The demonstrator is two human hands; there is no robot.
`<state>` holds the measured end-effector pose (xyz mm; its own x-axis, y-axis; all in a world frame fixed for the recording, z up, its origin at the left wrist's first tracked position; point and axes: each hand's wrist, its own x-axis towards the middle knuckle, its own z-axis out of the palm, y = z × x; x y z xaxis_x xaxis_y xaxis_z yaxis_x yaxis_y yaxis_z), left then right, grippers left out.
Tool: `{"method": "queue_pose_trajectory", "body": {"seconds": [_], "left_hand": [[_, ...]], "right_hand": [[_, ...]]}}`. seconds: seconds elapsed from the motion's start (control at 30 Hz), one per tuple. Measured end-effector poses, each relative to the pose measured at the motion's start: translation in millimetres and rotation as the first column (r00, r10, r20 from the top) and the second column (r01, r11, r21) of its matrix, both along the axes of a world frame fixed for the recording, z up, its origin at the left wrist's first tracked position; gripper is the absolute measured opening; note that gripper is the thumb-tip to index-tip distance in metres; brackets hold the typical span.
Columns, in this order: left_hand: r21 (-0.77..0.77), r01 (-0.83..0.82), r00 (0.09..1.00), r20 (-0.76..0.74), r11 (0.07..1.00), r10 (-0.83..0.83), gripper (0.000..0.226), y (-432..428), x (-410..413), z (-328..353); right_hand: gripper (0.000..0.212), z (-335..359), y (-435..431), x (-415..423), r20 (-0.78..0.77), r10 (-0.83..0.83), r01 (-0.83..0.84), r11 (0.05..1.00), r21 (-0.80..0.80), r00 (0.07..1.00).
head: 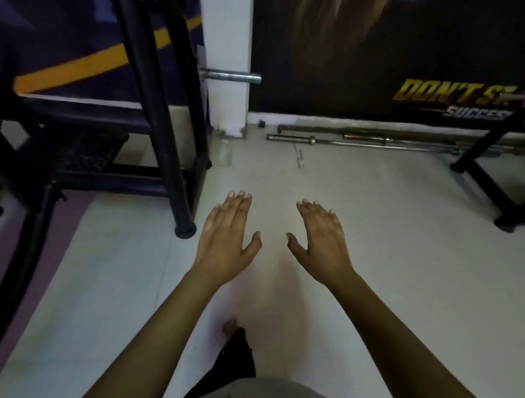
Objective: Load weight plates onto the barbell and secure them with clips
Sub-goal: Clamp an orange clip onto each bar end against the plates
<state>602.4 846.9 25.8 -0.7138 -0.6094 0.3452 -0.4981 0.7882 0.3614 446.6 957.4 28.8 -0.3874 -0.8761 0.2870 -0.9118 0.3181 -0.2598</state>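
Both hands, left hand (225,239) and right hand (321,243), spread empty; barbell sleeve (232,76) projects rightward ahead, nearer the left.

Bare floor (361,236) lay open from six o'clock up to twelve, wide enough for both hands to pass. At ten o'clock a black rack (155,113) crowded in, its steel sleeve (232,76) jutting rightward. Spare bars (383,142) lay along the wall at one o'clock; a black stand's feet (485,189) intruded at three.
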Motion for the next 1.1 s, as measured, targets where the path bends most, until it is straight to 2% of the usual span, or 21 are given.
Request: {"method": "queue_pose_trajectory", "body": {"seconds": [0.2,0.43,0.73,0.83,0.97,1.1], "left_hand": [[-0.040,-0.102,0.994,-0.047,0.994,0.100,0.066,-106.9,-47.2,13.1],[-0.142,-0.204,0.971,-0.156,0.969,0.182,0.065,-236.5,-86.8,62.7],[-0.246,-0.359,0.917,-0.273,0.900,0.291,0.066,-360.9,-100.7,130.8],[-0.266,-0.431,0.873,-0.363,0.862,0.325,0.064,-393.2,-98.1,155.3],[-0.227,-0.521,0.767,-0.548,0.823,0.335,0.057,-431.8,-92.8,197.7],[-0.189,-0.525,0.698,-0.654,0.830,0.292,0.048,-473.1,-88.1,246.3]], "right_hand": [[0.058,17.2,-127.1,-57.4,-0.060,0.091,-0.097,0.991,-0.092,0.994],[0.058,58.5,-276.6,-105.1,-0.125,0.211,-0.232,0.954,-0.189,0.970],[0.057,131.4,-424.9,-119.5,-0.146,0.401,-0.426,0.820,-0.383,0.904],[0.057,154.8,-466.9,-117.3,-0.167,0.449,-0.474,0.765,-0.437,0.878],[0.056,198.6,-513.1,-114.0,-0.190,0.505,-0.517,0.653,-0.554,0.842],[0.051,242.6,-548.4,-110.3,-0.197,0.536,-0.529,0.584,-0.615,0.821]]}}
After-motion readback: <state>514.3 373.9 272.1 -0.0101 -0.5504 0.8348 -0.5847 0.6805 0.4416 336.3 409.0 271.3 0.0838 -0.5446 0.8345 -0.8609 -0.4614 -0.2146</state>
